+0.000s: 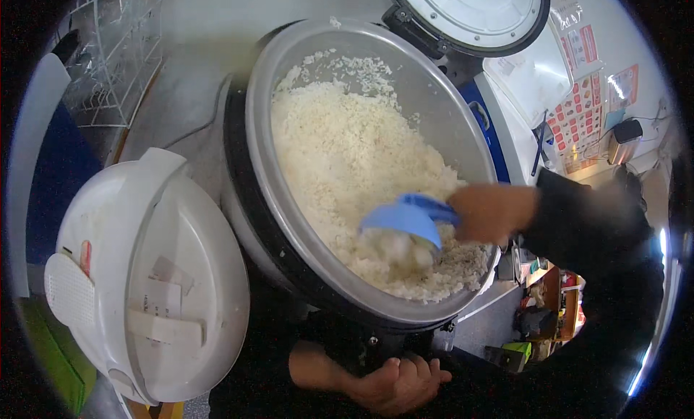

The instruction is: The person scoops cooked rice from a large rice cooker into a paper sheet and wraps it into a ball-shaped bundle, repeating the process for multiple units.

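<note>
My right hand (493,213) grips the dark blue handle of a light blue plastic scoop (404,221). The scoop is blurred and tipped down into cooked white rice (347,142), with rice at its mouth. The rice lies heaped in a wide metal inner pot (450,110) set in a large rice cooker with a black rim band (255,186); grains stick to the pot's far wall. Below the cooker's near side is my left hand (401,384), its fingers curled in front of dark clothing. Whether it holds anything cannot be made out.
A white rice cooker (190,229) stands at left, with a dimpled white rice paddle (70,289) at its side. The large cooker's round lid (471,12) stands raised behind. A wire rack (119,55) with clear plastic is at upper left; printed sheets (577,121) hang at right.
</note>
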The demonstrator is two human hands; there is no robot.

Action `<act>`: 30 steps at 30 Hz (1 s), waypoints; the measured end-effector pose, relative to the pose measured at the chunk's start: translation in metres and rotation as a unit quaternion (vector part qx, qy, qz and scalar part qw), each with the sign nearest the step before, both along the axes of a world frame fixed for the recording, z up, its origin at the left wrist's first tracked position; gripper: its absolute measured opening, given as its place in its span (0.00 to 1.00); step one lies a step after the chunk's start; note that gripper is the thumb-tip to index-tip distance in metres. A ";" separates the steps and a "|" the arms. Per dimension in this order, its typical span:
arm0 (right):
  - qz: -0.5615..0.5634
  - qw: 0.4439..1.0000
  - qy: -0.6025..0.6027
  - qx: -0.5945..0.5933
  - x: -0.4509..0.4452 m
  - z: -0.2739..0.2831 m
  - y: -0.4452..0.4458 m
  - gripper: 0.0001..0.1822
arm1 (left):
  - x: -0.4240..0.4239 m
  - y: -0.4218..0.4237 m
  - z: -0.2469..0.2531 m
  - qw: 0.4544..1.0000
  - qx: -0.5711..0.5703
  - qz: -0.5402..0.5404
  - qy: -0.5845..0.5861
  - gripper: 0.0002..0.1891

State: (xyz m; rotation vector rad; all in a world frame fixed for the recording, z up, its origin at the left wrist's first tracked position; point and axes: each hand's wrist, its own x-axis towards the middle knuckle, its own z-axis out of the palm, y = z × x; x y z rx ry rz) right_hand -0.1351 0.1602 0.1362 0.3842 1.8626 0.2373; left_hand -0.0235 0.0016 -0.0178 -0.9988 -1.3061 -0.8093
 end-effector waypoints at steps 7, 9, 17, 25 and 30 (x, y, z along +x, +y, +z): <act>0.097 0.978 0.030 -0.182 0.019 -0.035 -0.002 0.13 | 0.005 0.010 0.003 0.996 0.077 0.012 -0.046 0.16; 0.014 0.984 0.034 -0.176 0.013 -0.038 -0.019 0.13 | 0.001 0.005 -0.002 0.995 0.081 0.012 -0.049 0.16; -0.076 0.978 0.084 -0.176 -0.007 0.003 -0.011 0.10 | -0.018 -0.023 -0.004 0.999 -0.010 0.019 0.036 0.16; 0.510 0.822 0.188 -0.169 -0.029 -0.093 0.009 0.10 | -0.011 -0.016 -0.010 0.998 0.052 0.032 0.006 0.16; 0.027 0.984 0.059 -0.167 -0.002 -0.006 -0.051 0.11 | -0.006 -0.022 -0.005 0.998 0.023 0.047 -0.044 0.17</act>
